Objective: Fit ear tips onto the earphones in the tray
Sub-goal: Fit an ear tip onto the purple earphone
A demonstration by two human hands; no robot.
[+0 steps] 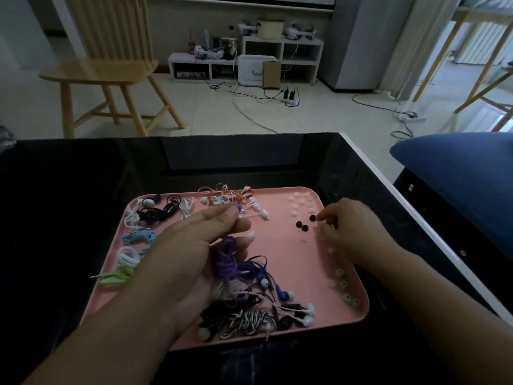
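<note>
**On the pink tray: counts and blind spots**

On the tabletop point(83, 190), one pink tray point(280, 254). Left hand point(194, 245) gripping purple earphones point(229, 262), bud pinched at fingertips. Right hand point(352, 229) curled, pinching one black tip point(312, 218); two more black tips point(302, 226) beside. About ten white tips point(301, 202), four green tips point(347, 290). Tangled earphone bundles point(155, 212) hard to count; some hidden beneath left hand.

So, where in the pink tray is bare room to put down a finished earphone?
The bare patch of the pink tray lies between the purple earphone and the green ear tips, below the black ear tips. The left side and the near edge are crowded with coiled earphones.
</note>
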